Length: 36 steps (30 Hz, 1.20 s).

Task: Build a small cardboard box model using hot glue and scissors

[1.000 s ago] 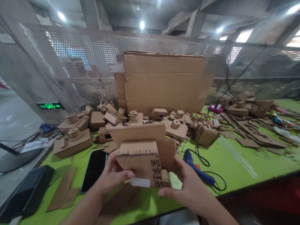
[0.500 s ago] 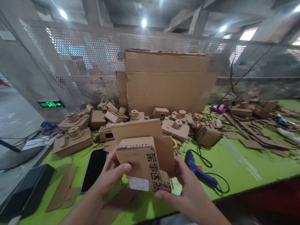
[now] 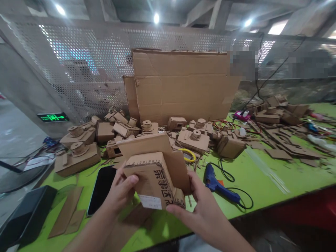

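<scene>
Between my two hands, above the green table, is a cardboard box piece point(image 3: 147, 180) with black printed characters and a white label on its near face. A larger flat cardboard panel point(image 3: 147, 145) stands up behind it. My left hand point(image 3: 123, 187) is closed on the left side, thumb on the front face. At the lower right, my right hand point(image 3: 195, 199) grips the corner, thumb below and fingers on the panel's edge. A blue glue gun point(image 3: 220, 187) lies right of my right hand, and a phone point(image 3: 101, 189) lies left of my left hand.
Several cardboard camera-shaped models point(image 3: 194, 140) line the back of the table point(image 3: 262, 189). Behind them a large cardboard sheet point(image 3: 183, 87) leans on a perforated metal screen. A yellow tape ring point(image 3: 187, 155), clear glue sticks point(image 3: 273, 175), cardboard scraps point(image 3: 286, 140) and a black case point(image 3: 28, 213) lie around.
The view has shifted slightly, so the background sits a little further left and up. Both hands still hold the cardboard box piece, now tilted a little more; more of the yellow ring shows.
</scene>
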Each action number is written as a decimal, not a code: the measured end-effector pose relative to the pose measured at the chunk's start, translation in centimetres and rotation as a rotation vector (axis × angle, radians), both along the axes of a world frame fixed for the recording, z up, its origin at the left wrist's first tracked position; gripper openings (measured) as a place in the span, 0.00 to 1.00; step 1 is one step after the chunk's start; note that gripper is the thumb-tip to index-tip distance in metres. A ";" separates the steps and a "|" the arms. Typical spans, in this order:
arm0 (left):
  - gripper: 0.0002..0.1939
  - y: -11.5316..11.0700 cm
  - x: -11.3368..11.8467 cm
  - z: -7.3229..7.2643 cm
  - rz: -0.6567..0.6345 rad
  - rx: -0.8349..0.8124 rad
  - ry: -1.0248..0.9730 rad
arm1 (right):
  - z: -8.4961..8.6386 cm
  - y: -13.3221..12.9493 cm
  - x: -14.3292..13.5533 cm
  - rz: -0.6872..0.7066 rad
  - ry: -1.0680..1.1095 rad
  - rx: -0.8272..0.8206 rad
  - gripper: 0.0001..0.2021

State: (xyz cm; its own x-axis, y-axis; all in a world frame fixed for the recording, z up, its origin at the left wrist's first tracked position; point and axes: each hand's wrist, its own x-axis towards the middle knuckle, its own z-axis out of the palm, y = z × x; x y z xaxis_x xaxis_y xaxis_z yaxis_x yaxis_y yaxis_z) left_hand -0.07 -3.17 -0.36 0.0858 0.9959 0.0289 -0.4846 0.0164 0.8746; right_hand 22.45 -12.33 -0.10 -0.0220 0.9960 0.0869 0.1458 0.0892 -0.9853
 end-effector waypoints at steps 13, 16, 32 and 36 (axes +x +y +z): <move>0.24 0.2 0.6 1.6 -0.410 0.036 -0.101 | -0.8 2.5 1.9 0.080 1.040 -0.353 0.18; 0.22 0.2 0.6 1.6 -0.394 0.022 -0.110 | -0.7 2.4 1.6 0.107 1.026 -0.358 0.17; 0.25 0.2 1.3 0.2 -0.204 -0.069 0.244 | -1.2 1.8 -0.9 -0.066 0.457 -0.107 0.28; 0.23 -0.4 1.9 1.0 -0.175 -0.089 0.217 | -1.3 1.7 -0.9 -0.056 0.448 -0.120 0.26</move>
State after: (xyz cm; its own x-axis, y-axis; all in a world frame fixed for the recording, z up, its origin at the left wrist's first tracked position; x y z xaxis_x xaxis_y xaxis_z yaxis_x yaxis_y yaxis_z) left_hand 1.79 -3.57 0.65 0.2514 0.9631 -0.0958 -0.2690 0.1646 0.9490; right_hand 21.56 -10.61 -1.44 0.0454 0.9981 -0.0406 -0.2956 -0.0254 -0.9550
